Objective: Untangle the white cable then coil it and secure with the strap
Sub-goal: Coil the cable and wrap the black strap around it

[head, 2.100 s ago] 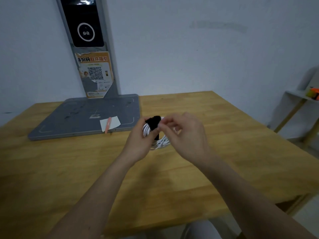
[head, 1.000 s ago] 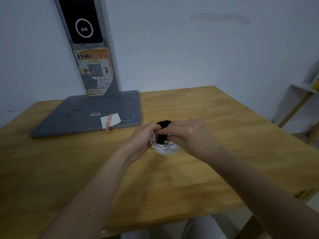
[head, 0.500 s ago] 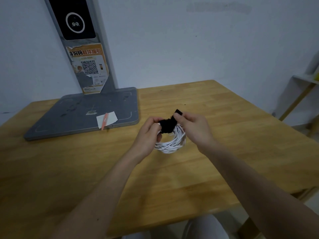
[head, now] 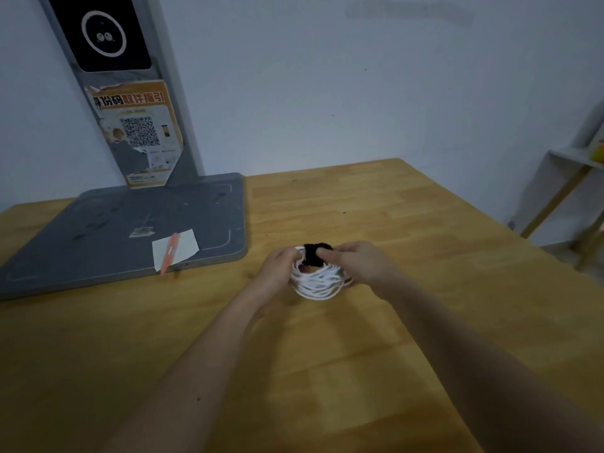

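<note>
The white cable is wound into a small round coil, held just above the wooden table at its middle. A black strap wraps over the coil's far side. My left hand grips the coil's left edge. My right hand holds the right edge, its thumb and fingertips pressed on the strap. The far part of the coil is hidden under the strap and my fingers.
A grey flat base with an upright post carrying a QR-code sticker stands at the back left. A white card with an orange strip lies on the base's near edge. A small shelf stands off the table's right side.
The strap's free end, lifted up to the right half a second ago, now lies folded down over the coil under my right fingers. Both hands stayed on the coil.
</note>
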